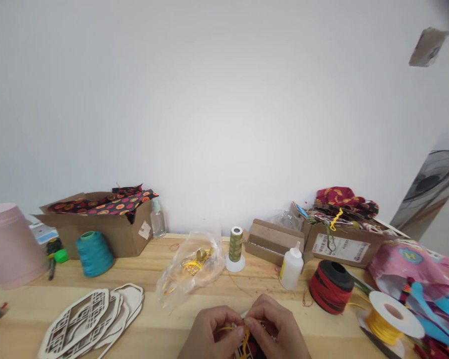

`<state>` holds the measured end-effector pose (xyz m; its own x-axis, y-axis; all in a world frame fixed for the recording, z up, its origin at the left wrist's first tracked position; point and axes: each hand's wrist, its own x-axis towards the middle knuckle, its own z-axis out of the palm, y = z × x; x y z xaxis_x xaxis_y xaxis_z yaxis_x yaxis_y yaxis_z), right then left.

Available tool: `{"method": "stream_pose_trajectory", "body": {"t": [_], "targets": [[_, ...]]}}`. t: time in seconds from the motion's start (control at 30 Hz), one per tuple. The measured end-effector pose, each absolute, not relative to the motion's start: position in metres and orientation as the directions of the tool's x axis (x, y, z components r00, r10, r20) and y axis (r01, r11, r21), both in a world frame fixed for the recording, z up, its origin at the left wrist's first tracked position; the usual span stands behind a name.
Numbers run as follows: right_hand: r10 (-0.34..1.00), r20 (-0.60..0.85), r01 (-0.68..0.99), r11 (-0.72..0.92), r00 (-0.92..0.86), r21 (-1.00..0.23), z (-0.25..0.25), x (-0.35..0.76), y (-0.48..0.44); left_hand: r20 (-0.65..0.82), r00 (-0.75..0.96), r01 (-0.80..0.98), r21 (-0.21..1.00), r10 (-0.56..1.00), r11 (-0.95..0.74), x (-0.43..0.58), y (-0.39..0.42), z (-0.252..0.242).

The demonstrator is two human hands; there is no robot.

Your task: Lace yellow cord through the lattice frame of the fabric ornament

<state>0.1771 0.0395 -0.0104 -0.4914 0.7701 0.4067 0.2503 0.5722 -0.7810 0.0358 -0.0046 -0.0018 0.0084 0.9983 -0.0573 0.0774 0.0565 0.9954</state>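
Note:
At the bottom centre, my left hand (214,333) and my right hand (279,329) meet with their fingertips almost touching. Both are closed in a pinch on a thin yellow cord (246,341). Beneath the fingers lies a pale cut-out piece with dark red and black patterned fabric, mostly covered by my hands. Just beyond them a clear plastic bag (179,271) holds more yellow cord and a small gold-coloured round thing (201,255). An olive thread spool (235,244) stands upright behind my hands.
Several pale wooden cut-out panels (84,319) overlap at left. A teal thread cone (94,254) stands before a cardboard box (129,237) of patterned fabric. On the right are a white squeeze bottle (292,269), a red cord spool (327,291), a yellow cord spool (383,326) and another full box (307,237).

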Motion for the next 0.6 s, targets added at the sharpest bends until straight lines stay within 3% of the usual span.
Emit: {"method": "stream_pose_trajectory", "body": {"t": [0.37,0.6], "targets": [[0.755,0.436,0.254,0.602,-0.490,-0.757,-0.0096,0.1798,0.0385,-0.105,-0.051,-0.080,0.992,0.993,0.101,0.0383,-0.0018,-0.0015],[0.803,0.420,0.208,0.537,-0.423,-0.817,-0.0082,0.1782,0.0374,-0.153,-0.094,-0.077,0.986,0.984,0.146,0.0407,0.0006,-0.0028]]}}
